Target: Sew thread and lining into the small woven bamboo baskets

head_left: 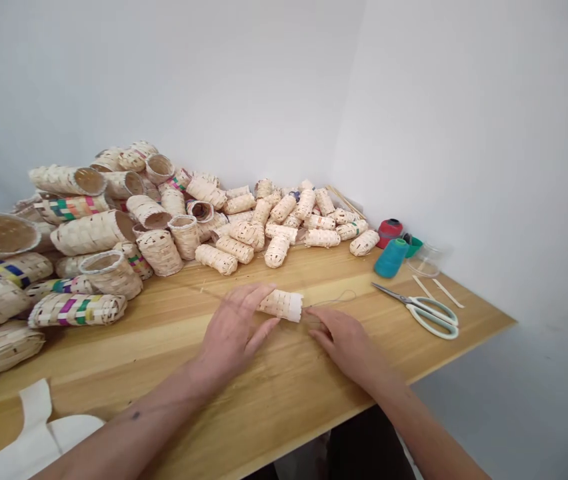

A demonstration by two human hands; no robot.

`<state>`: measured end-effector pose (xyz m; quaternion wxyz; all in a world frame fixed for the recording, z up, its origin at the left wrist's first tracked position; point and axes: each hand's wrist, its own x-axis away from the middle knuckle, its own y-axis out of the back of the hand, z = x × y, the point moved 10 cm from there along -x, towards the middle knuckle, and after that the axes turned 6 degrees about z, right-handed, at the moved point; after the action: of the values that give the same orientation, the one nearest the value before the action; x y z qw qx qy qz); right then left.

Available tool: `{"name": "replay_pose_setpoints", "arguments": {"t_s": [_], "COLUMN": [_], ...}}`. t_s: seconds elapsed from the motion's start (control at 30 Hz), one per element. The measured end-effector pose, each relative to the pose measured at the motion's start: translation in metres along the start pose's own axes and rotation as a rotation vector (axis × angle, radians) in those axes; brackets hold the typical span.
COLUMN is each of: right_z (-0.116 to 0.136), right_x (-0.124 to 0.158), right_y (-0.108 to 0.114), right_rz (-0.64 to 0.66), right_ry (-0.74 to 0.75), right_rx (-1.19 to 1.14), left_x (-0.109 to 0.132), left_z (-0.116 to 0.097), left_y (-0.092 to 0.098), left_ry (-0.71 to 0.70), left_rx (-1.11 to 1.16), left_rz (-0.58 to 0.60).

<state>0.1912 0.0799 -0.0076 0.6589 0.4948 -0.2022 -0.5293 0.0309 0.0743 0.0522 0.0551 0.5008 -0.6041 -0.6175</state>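
My left hand (237, 330) lies over a short woven bamboo tube (281, 305), its fingers wrapped across the tube on the light wooden table (284, 393). A thin thread (337, 300) runs from the tube's right end and forms a loose loop on the wood. My right hand (344, 343) rests just right of the tube, its fingertips close to the thread. I cannot tell whether those fingers pinch the thread.
Several woven bamboo tubes and baskets (94, 233) are heaped along the back and left. To the right lie white-handled scissors (417, 310), a teal thread cone (391, 258), a red spool (389, 233) and a transparent cup (424, 260). The table's right edge (464, 350) drops away.
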Motion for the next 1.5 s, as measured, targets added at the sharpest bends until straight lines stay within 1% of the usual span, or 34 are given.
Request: {"name": "replay_pose_setpoints", "arguments": {"t_s": [0.17, 0.23, 0.3, 0.4, 0.47, 0.5, 0.57, 0.63, 0.73, 0.8, 0.9, 1.0, 1.07, 1.1, 1.17, 1.23, 1.3, 1.37, 1.4, 1.43, 1.5], "right_z": [-0.011, -0.012, -0.013, -0.01, -0.007, -0.007, -0.006, -0.009, -0.018, -0.029, -0.043, -0.045, -0.041, -0.039, -0.035, -0.033, -0.032, -0.031, -0.029, -0.028, -0.024], "right_x": [0.01, 0.012, 0.012, 0.011, 0.011, 0.012, 0.012, 0.013, 0.015, 0.016, 0.02, 0.022, 0.021, 0.021, 0.02, 0.02, 0.02, 0.02, 0.021, 0.021, 0.022], "right_y": [0.007, 0.006, 0.006, 0.007, 0.008, 0.009, 0.01, 0.012, 0.013, 0.013, 0.015, 0.015, 0.013, 0.013, 0.012, 0.012, 0.015, 0.021, 0.024, 0.026, 0.027], "right_rz": [-0.019, -0.013, -0.007, -0.016, -0.014, -0.013, -0.012, -0.022, -0.035, -0.058, -0.122, -0.142, -0.12, -0.107, -0.082, -0.067, -0.088, -0.144, -0.175, -0.201, -0.223], "right_ry": [-0.045, -0.039, -0.035, -0.012, 0.005, 0.009, 0.001, -0.022, -0.095, -0.173, -0.282, -0.293, -0.268, -0.252, -0.223, -0.199, -0.176, -0.141, -0.123, -0.11, -0.099], "right_rx": [-0.016, -0.027, -0.045, -0.098, -0.142, -0.162, -0.196, -0.23, -0.299, -0.366, -0.478, -0.528, -0.531, -0.525, -0.501, -0.466, -0.438, -0.414, -0.404, -0.396, -0.386], "left_x": [-0.002, -0.005, -0.008, -0.011, -0.011, -0.011, -0.012, -0.017, -0.023, -0.025, -0.028, -0.031, -0.034, -0.035, -0.036, -0.035, -0.035, -0.034, -0.032, -0.029, -0.025], "left_z": [0.02, 0.02, 0.01, -0.021, -0.042, -0.049, -0.055, -0.052, -0.041, -0.033, -0.023, -0.012, 0.0, 0.007, 0.021, 0.03, 0.034, 0.039, 0.041, 0.042, 0.039], "left_y": [-0.015, -0.017, -0.018, -0.024, -0.033, -0.04, -0.052, -0.062, -0.068, -0.064, -0.05, -0.039, -0.04, -0.044, -0.054, -0.059, -0.055, -0.049, -0.049, -0.051, -0.056], "left_ry": [0.09, 0.079, 0.012, -0.192, -0.335, -0.379, -0.403, -0.367, -0.304, -0.272, -0.247, -0.219, -0.161, -0.121, -0.045, 0.011, 0.077, 0.183, 0.24, 0.295, 0.368], "left_rx": [0.035, 0.04, 0.034, -0.008, -0.061, -0.09, -0.146, -0.206, -0.305, -0.353, -0.339, -0.293, -0.277, -0.259, -0.186, -0.075, 0.114, 0.406, 0.57, 0.718, 0.922], "left_rz": [0.077, 0.084, 0.089, 0.138, 0.198, 0.237, 0.317, 0.39, 0.439, 0.423, 0.336, 0.257, 0.271, 0.299, 0.373, 0.403, 0.35, 0.261, 0.237, 0.233, 0.247]}}
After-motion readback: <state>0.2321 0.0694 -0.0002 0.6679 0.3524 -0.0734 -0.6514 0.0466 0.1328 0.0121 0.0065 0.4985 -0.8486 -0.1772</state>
